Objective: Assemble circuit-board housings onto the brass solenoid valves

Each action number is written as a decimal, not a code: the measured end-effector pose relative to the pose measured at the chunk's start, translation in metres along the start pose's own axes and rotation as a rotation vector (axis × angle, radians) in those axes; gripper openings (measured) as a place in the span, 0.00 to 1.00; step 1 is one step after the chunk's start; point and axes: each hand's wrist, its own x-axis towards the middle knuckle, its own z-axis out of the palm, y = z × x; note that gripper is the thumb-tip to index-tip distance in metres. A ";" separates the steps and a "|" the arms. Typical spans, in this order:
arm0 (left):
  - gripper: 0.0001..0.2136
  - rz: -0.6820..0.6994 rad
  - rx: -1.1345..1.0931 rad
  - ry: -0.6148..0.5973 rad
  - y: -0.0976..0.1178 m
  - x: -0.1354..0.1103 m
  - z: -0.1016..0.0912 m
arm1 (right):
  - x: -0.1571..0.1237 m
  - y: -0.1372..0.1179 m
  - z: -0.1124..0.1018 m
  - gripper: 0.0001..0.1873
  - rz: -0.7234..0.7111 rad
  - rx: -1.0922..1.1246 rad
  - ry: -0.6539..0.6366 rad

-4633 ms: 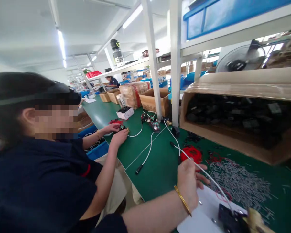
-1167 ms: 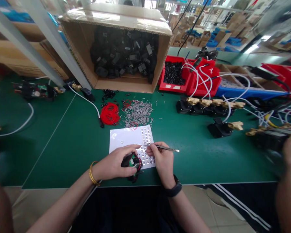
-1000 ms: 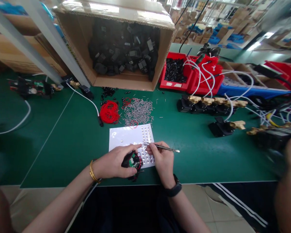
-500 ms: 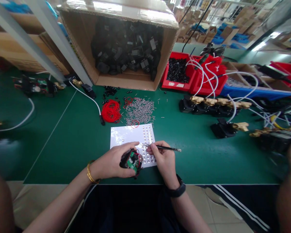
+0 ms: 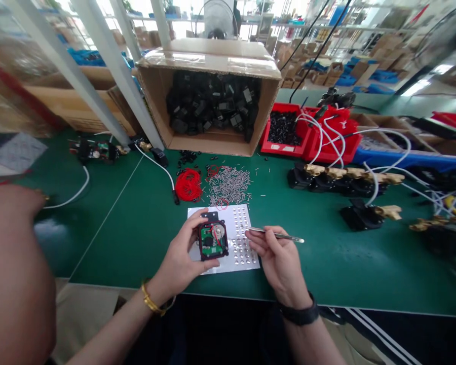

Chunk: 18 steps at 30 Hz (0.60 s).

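My left hand (image 5: 180,256) grips a black square housing (image 5: 213,241) by its sides, the thumb along its lower edge. Its open face is turned up and shows a green circuit board, red wires and a round clear part. Between the fingers of my right hand (image 5: 283,258) is a slim pair of metal tweezers (image 5: 287,236), tips pointing left, over or near the right side of a white sheet (image 5: 197,212). Rows of small shiny round pieces (image 5: 241,248) sit on that sheet. Whether the tips hold a piece is too small to tell.
Behind the sheet lie a pile of small screws (image 5: 230,185) and red rings (image 5: 189,185). A cardboard box (image 5: 213,147) of black parts stands at the back. Red bins (image 5: 283,148) and brass-fitted black units (image 5: 355,215) are to the right. Another person's arm (image 5: 15,253) reaches in at left.
The housing has turned its open face up toward me, with my left hand around it. My right hand and the tweezers have drawn slightly back to the right. The camera view has shifted.
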 end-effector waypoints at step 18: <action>0.29 0.298 0.149 0.075 -0.055 0.004 0.017 | -0.015 0.010 0.033 0.14 0.007 -0.059 -0.022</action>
